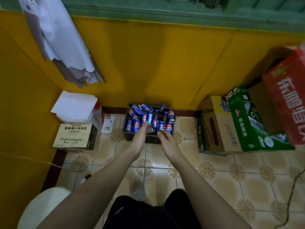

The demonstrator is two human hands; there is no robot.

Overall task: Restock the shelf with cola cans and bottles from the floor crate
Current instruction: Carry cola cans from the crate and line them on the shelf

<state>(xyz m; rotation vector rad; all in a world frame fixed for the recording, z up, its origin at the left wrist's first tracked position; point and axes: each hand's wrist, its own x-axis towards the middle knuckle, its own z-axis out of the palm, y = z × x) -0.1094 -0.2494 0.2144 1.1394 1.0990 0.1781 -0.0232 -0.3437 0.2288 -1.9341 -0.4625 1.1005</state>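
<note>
Yellow wall (pixel 148 63) backs the scene; cardboard boxes (pixel 231 126) stand right, another box (pixel 74 136) left. Dark floor crate (pixel 132 138) sits on tile against the wall, heaped with blue cola cans (pixel 137 125) and bottles (pixel 155 119), many tilted. Left hand (pixel 140 136) reaches in, fingertips curling round an upright can (pixel 149 119); a full grasp cannot be confirmed. Right hand (pixel 166 139) hovers at the near rim, fingers loosely curled, empty. Shelf not in view. Judgement: take top-lying pieces first, lift straight, steady neighbours.
</note>
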